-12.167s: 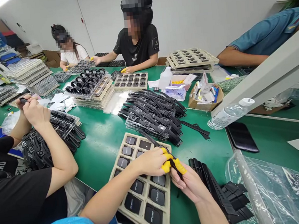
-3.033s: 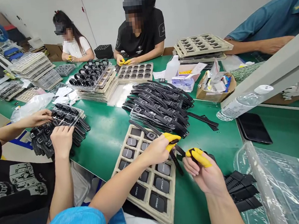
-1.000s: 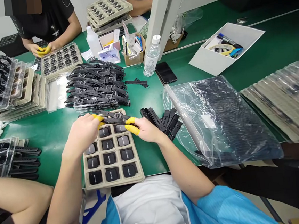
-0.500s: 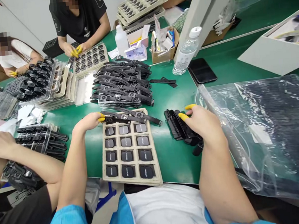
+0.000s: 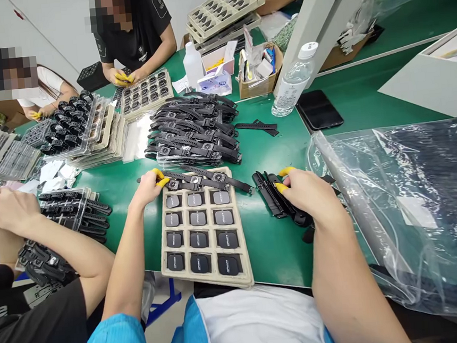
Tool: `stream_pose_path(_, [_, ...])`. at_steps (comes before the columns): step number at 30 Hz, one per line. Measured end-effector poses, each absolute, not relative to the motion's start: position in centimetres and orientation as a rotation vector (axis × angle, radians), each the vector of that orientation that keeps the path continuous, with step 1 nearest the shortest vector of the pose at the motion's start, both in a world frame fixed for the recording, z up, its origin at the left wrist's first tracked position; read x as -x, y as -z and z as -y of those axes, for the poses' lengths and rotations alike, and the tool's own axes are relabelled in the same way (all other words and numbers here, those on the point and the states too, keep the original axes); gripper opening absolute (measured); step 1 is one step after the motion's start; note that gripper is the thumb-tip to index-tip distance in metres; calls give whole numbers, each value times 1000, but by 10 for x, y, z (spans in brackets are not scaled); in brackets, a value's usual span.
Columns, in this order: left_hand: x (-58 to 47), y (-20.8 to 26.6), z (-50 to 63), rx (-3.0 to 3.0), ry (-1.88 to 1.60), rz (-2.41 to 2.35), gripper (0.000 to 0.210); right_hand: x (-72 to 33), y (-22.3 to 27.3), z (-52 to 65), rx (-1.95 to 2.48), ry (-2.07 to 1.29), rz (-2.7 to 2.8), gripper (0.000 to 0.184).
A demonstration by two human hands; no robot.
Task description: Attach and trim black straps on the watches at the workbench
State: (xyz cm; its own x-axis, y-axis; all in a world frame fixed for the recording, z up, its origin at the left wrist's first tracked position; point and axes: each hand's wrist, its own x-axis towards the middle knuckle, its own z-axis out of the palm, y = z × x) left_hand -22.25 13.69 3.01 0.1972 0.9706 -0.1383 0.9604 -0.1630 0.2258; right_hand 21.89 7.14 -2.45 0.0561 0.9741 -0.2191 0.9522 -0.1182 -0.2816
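Note:
My left hand (image 5: pixel 149 188), with yellow finger cots, is at the top left corner of a beige tray (image 5: pixel 247 274). Its thumb and finger are closed on the strap of a black smartwatch (image 5: pixel 173 185), which lies sensor side up in the tray's top row. Two more strapped watches lie in that row, one being the right-hand watch (image 5: pixel 218 177); the lower rows hold square black watch faces (image 5: pixel 199 240). To the right, my right hand (image 5: pixel 308 191) pinches a black watch strap (image 5: pixel 279 183) at a small bundle of straps. The strap's lower part is hidden by the hand.
A large heap of strapped watches (image 5: pixel 194 126) lies behind the tray. Loose straps (image 5: pixel 256 128), a bottle (image 5: pixel 296 80) and a phone (image 5: pixel 319 109) are farther right. A clear plastic bag (image 5: pixel 416 214) covers the right side. A co-worker's arm (image 5: pixel 66 234) is close on my left.
The whole view has shifted slightly. My left hand's watch now lies flatter, its sensor showing more clearly. My right hand stays at the straps, which have spread apart a little.

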Motion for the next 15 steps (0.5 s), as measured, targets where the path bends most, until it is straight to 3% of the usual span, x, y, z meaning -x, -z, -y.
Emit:
stream_pose_path(7, [179, -43, -107, -2440, -316, -1896, 17, -221, 30, -72, 2144, -514, 1894, 19])
stream_pose_path(11, [105, -45, -70, -2708, 2, -1387, 27, -221, 21, -70, 2066, -440, 1672, 24])
stream_pose_path(15, [55, -34, -50, -2860, 260, -1312, 25, -215, 6, -70, 1902, -595, 1292, 32])
